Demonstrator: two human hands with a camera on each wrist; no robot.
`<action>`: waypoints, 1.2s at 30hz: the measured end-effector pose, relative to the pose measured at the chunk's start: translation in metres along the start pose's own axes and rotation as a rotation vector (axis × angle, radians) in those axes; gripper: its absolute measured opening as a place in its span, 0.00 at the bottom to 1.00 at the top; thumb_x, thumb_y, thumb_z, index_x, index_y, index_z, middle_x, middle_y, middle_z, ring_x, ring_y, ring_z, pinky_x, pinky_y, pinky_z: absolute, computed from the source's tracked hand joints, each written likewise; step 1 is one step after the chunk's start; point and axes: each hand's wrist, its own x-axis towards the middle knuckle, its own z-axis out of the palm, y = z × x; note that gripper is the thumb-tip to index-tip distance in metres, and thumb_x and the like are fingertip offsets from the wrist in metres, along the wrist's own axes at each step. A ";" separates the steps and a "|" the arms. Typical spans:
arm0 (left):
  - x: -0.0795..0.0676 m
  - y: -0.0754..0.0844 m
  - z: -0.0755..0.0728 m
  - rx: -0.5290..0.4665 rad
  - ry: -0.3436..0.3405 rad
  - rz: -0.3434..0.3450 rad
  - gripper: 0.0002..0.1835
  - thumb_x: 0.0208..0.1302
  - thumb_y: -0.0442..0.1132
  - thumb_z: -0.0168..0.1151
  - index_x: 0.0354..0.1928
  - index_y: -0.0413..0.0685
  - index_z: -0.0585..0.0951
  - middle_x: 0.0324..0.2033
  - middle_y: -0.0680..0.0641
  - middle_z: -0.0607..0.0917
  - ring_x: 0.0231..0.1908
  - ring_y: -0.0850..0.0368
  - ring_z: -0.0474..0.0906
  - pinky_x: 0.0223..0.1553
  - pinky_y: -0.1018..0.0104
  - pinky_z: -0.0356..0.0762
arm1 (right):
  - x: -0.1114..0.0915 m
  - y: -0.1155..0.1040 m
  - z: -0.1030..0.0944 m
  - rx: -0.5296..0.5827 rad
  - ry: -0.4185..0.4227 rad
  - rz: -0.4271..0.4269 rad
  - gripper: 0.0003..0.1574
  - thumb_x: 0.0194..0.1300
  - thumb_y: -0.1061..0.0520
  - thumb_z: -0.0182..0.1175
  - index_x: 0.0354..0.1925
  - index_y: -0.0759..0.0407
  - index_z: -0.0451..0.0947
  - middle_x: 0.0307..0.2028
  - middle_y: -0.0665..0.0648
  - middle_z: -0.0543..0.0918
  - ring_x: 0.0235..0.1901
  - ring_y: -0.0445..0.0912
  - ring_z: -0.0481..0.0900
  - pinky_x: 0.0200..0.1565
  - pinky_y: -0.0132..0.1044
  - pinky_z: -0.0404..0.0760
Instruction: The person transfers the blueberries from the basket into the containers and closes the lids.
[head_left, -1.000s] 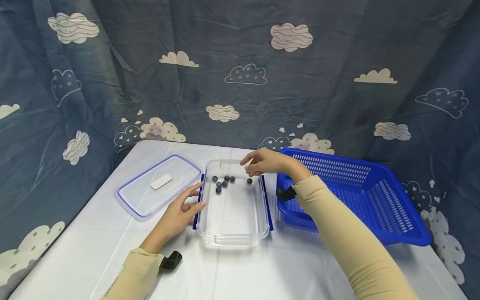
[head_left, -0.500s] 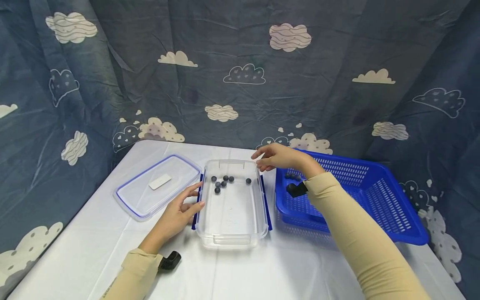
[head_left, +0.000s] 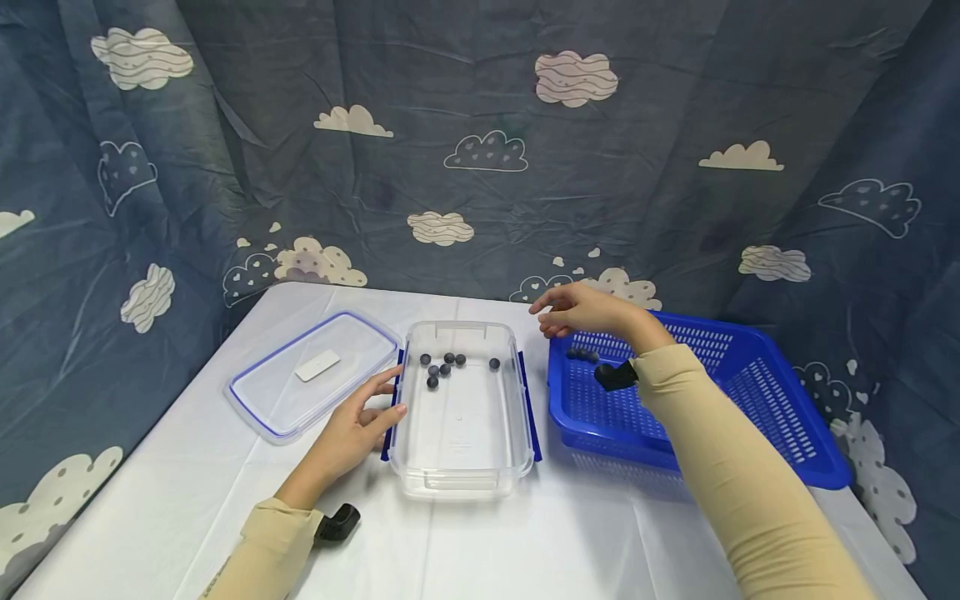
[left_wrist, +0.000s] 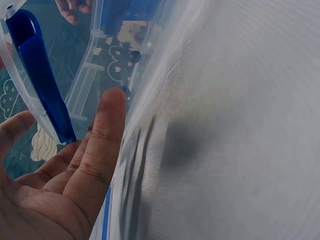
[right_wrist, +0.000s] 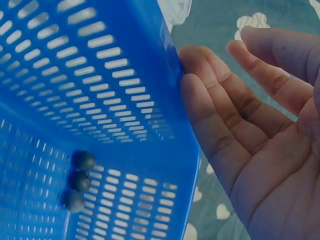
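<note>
A clear plastic food container [head_left: 461, 433] with blue side flaps stands at the middle of the table, several blueberries [head_left: 446, 369] lying in its far half. At its left side rests my left hand [head_left: 351, 429], thumb tip at the rim. The left wrist view shows its fingers loosely extended, touching close by a blue flap [left_wrist: 42, 80]. My right hand [head_left: 588, 312] hovers at the left far corner of a blue basket [head_left: 611, 417], fingers loosely bent with nothing between them. Three blueberries [right_wrist: 79, 181] sit in the basket's corner.
The container's clear lid [head_left: 277, 392], edged in blue, lies on the white table left of the container, a white rectangle [head_left: 317, 365] on it. A dark cloud-patterned cloth [head_left: 480, 192] hangs behind and around the table.
My right hand has moved right, from over the container's far right corner to the basket's edge, uncovering the blueberries in the basket. The left hand stays at the container.
</note>
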 end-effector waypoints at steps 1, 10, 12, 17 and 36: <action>0.000 0.000 0.000 -0.001 0.002 0.000 0.35 0.80 0.44 0.63 0.83 0.60 0.64 0.76 0.32 0.68 0.61 0.35 0.85 0.44 0.59 0.92 | -0.001 0.002 -0.001 -0.004 0.003 -0.008 0.22 0.83 0.57 0.57 0.67 0.66 0.77 0.50 0.65 0.88 0.49 0.51 0.87 0.57 0.46 0.89; 0.001 -0.001 0.001 -0.002 -0.003 -0.004 0.35 0.80 0.44 0.63 0.83 0.64 0.64 0.76 0.33 0.68 0.60 0.35 0.85 0.46 0.58 0.92 | -0.013 0.021 -0.012 0.024 0.046 0.025 0.23 0.82 0.59 0.57 0.67 0.70 0.76 0.47 0.66 0.87 0.40 0.45 0.83 0.43 0.29 0.87; 0.001 -0.001 0.001 -0.002 -0.003 -0.005 0.35 0.80 0.44 0.63 0.83 0.64 0.64 0.76 0.33 0.68 0.60 0.35 0.85 0.46 0.58 0.92 | -0.015 0.027 -0.013 0.031 0.054 0.039 0.23 0.82 0.59 0.57 0.67 0.70 0.76 0.46 0.65 0.86 0.40 0.46 0.83 0.43 0.30 0.87; 0.000 0.001 0.000 0.006 -0.003 0.001 0.35 0.80 0.45 0.63 0.83 0.62 0.64 0.76 0.31 0.67 0.61 0.35 0.85 0.45 0.59 0.92 | -0.018 0.043 -0.016 0.051 0.062 0.048 0.23 0.82 0.61 0.57 0.67 0.74 0.74 0.41 0.63 0.85 0.39 0.47 0.82 0.41 0.33 0.87; 0.001 -0.003 0.000 0.006 0.000 -0.002 0.35 0.80 0.45 0.63 0.83 0.64 0.64 0.76 0.33 0.68 0.61 0.36 0.85 0.45 0.59 0.92 | -0.027 0.101 -0.016 0.129 0.054 0.258 0.27 0.84 0.57 0.55 0.70 0.73 0.70 0.46 0.62 0.86 0.42 0.48 0.83 0.48 0.38 0.88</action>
